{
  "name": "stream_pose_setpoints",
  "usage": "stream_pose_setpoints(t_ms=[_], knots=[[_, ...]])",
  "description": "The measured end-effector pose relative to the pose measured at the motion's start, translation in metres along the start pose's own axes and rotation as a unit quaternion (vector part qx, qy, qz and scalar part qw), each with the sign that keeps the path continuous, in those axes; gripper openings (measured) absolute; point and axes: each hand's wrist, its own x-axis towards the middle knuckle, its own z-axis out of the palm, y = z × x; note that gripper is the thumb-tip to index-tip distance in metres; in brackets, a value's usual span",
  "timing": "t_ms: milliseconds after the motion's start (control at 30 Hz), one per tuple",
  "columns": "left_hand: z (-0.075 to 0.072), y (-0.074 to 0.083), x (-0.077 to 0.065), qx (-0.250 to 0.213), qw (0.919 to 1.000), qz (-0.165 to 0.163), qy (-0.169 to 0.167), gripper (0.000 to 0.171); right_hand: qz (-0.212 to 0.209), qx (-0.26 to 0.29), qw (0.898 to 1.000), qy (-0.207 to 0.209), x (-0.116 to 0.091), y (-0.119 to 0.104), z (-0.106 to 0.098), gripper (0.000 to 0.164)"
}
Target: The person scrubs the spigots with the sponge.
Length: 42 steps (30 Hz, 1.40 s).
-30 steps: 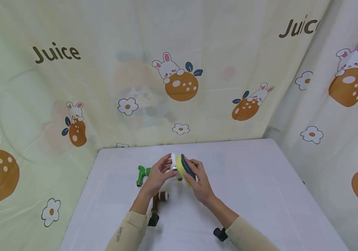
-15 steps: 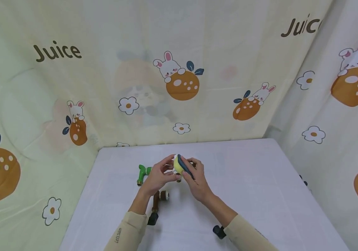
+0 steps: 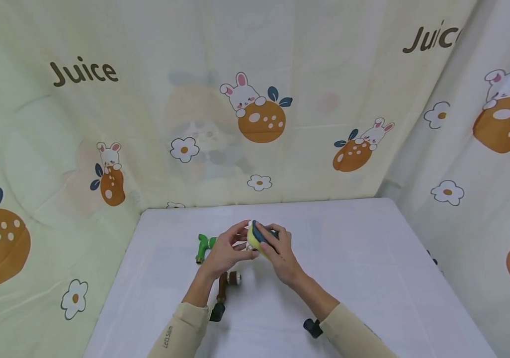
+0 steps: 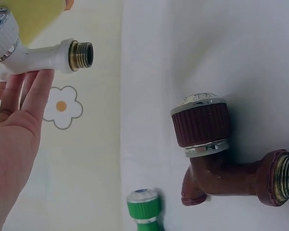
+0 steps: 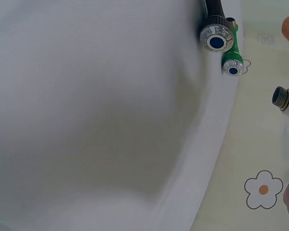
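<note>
My left hand (image 3: 228, 251) holds a white tap (image 4: 43, 58) above the table, fingers under its body. In the left wrist view its threaded brass end points right and its ribbed knob is at the upper left. A sponge (image 3: 262, 232), yellow with a dark scouring side, is gripped by my right hand (image 3: 283, 256). The yellow side lies against the tap and hides most of it in the head view. Below my left wrist lies a brown tap (image 4: 214, 178), and a green tap (image 3: 202, 247) is beyond it to the left.
A white-covered table (image 3: 362, 263) spreads beneath both hands. Close to my right sleeve lies a black-ended piece (image 3: 312, 328), partly covered by the arm. Printed curtain (image 3: 317, 59) rises behind the table and along its sides.
My right hand has shifted the sponge left onto the white tap, covering its upper part, and has since turned it slightly. The left hand stays nearly in place.
</note>
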Motion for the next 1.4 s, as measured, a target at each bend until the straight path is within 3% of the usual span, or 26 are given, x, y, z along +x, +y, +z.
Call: stream_pose_setpoints(t_ms=[600,1000,1400], knots=[[0.009,0.011,-0.003,0.033,0.9993,0.000,-0.019,0.088,0.048,0.062,0.997,0.018,0.009,-0.001,-0.006,0.054],[0.015,0.012,-0.004,0.040,0.9990,0.002,-0.017,0.091,0.090,0.088,0.992,0.023,0.009,-0.025,-0.012,0.055],[0.017,0.010,-0.006,0.048,0.9985,0.000,-0.026,0.095,0.147,0.139,0.978,0.043,0.011,-0.002,-0.006,0.052]])
